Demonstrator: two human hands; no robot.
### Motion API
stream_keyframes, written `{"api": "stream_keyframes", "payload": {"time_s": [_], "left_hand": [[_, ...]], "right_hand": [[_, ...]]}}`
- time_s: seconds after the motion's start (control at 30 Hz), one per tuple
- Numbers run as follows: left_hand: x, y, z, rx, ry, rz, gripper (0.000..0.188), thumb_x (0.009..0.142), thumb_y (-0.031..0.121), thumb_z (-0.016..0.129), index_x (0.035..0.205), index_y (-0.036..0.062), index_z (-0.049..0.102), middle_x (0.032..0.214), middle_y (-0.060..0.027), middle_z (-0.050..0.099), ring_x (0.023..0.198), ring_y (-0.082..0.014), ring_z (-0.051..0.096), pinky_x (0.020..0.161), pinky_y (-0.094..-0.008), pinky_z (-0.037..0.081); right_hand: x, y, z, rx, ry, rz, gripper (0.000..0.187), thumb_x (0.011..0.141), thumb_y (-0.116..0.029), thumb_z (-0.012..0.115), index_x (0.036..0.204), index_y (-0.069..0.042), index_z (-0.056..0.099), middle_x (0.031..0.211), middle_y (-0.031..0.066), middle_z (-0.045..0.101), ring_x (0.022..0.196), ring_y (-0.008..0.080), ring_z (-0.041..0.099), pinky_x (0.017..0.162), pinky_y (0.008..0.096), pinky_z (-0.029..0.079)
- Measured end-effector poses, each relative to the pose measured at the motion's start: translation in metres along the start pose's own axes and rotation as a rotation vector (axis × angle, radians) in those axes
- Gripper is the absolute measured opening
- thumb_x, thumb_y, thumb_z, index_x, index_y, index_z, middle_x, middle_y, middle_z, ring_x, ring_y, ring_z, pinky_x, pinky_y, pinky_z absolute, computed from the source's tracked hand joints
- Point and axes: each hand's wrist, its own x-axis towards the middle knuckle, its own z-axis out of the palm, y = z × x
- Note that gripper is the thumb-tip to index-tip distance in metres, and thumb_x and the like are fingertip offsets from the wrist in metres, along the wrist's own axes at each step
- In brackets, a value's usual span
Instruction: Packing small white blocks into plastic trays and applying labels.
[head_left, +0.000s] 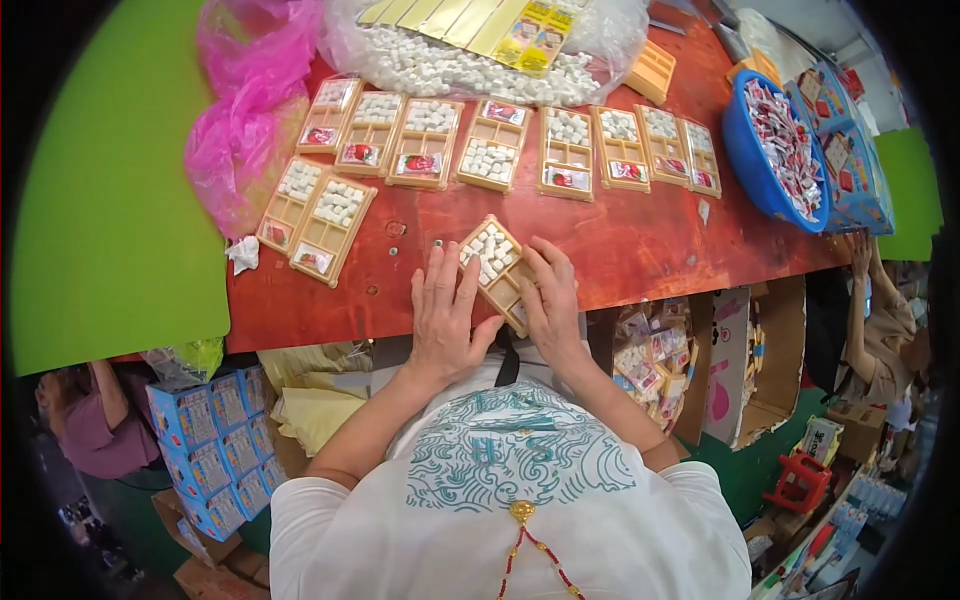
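A light-orange plastic tray (490, 262) sits slanted between my hands at the table's near edge. Small white cubes (488, 250) fill its far compartment; smaller compartments lie toward me, partly covered by my fingers. My left hand (445, 310) holds the tray's left side, index finger along the edge and thumb at the near end, the other fingers stretched flat. My right hand (553, 312) is curled over the tray's right side. Beyond them stands a row of similar trays (490, 145) with white cubes and a red-and-white sachet; two more (333, 225) lie at left.
An open plastic bag (480, 70) of white cubes lies at the back under yellow printed cards (540, 38). A blue basin (745, 140) of sachets stands at right, a pink bag (240, 120) at left. Below the table is a box of packed goods (655, 365). Other people work at both sides.
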Motion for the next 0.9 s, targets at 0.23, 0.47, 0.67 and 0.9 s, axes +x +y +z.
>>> {"api": "stream_keyframes", "payload": {"time_s": [0.23,0.47,0.67,0.9], "left_hand": [[0.007,0.005,0.011,-0.493,0.256,-0.2,0.059,0.085,0.005,0.055,0.142,-0.0011,0.039,0.151,-0.0232,0.03,0.142,-0.0408,0.024,0.115,-0.0477,0.02],[0.007,0.001,0.009,-0.731,0.268,-0.306,0.055,0.089,0.005,0.051,0.142,-0.0012,0.039,0.152,-0.0196,0.031,0.143,-0.0349,0.025,0.117,-0.0421,0.019],[0.001,0.015,0.005,-1.134,0.275,-0.376,0.049,0.092,0.005,0.05,0.14,-0.0001,0.042,0.148,-0.0156,0.037,0.139,-0.0261,0.033,0.114,-0.0369,0.025],[-0.008,0.01,-0.005,-1.035,0.265,-0.388,0.046,0.093,0.003,0.05,0.138,0.0012,0.044,0.144,-0.011,0.041,0.131,-0.0184,0.041,0.107,-0.0335,0.034]], "right_hand": [[0.007,-0.002,0.014,0.165,-0.049,0.039,0.04,0.09,-0.001,0.051,0.129,0.001,0.054,0.14,0.0163,0.043,0.129,0.0307,0.042,0.107,0.0394,0.033],[-0.001,-0.012,-0.012,0.098,-0.203,-0.098,0.074,0.08,-0.013,0.066,0.145,0.001,0.033,0.152,0.0233,0.027,0.139,0.0369,0.031,0.11,0.0434,0.029],[-0.007,-0.017,-0.004,-0.035,-0.211,-0.158,0.085,0.075,-0.019,0.071,0.145,0.005,0.028,0.151,0.0275,0.024,0.133,0.0437,0.034,0.107,0.05,0.028],[-0.005,-0.01,-0.005,-0.306,-0.193,-0.199,0.081,0.073,-0.022,0.071,0.14,0.006,0.036,0.146,0.028,0.032,0.131,0.042,0.036,0.105,0.0502,0.028]]}}
